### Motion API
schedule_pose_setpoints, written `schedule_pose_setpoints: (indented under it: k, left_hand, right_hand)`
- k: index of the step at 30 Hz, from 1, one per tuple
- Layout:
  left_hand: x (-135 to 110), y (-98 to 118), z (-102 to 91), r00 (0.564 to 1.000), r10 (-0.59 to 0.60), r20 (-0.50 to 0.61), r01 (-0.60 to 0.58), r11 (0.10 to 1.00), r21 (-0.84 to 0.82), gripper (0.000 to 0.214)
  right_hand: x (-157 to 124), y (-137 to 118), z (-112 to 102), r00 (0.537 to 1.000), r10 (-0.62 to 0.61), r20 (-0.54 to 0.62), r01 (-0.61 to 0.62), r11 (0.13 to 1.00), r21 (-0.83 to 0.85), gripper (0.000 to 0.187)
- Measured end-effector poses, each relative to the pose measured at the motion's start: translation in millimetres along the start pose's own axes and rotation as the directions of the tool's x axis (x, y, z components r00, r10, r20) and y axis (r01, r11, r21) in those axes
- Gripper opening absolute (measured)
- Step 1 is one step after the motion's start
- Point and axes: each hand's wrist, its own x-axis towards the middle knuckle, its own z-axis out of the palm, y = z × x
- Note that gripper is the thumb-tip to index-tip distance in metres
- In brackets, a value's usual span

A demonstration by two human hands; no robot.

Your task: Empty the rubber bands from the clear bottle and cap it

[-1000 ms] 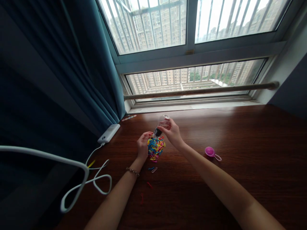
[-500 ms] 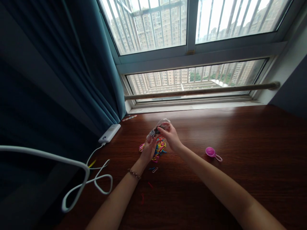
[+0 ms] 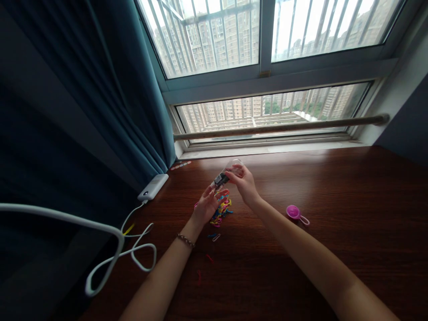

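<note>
Home, apt room, teal curtain [image 3: 110, 89], barred window [image 3: 261, 44], wood desk [image 3: 334, 214].

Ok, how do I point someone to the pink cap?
Start at the dark wooden desk under the window. Right of the person's right forearm lies the pink cap, alone. It is solid and round with a pale loop, unlike the thin coloured bands.

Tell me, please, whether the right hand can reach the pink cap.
Probably yes: only bare table lies between the right hand and the pink cap, though that hand holds a clear bottle.
</note>
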Motion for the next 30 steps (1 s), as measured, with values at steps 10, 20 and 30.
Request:
schedule_pose_setpoints:
  k: [10, 20, 30]
  left_hand:
    - [11.1, -3.0, -15.0, 0.942, 0.273, -0.194, -0.141, 0.85, 0.507, 0.019]
    - [10.4, -4.0, -12.9, 0.872, 0.465, -0.153, -0.226, 0.659, 0.718, 0.027]
    - [3.8, -7.1, 2.8, 0.972, 0.13, -0.198, -0.111, 0.988, 0.106, 0.024]
  right_hand:
    - [16.1, 0.5, -17.7, 0.984, -0.073, 0.162, 0.092, 0.99, -0.108, 0.045]
    - [4.3, -1.6, -10.1, 0.956, -0.14, 0.257, 0.211, 0.939, -0.273, 0.047]
    - [0.1, 3.6, -2.7, 0.996, 0.065, 0.067, -0.071, 0.994, 0.084, 0.046]
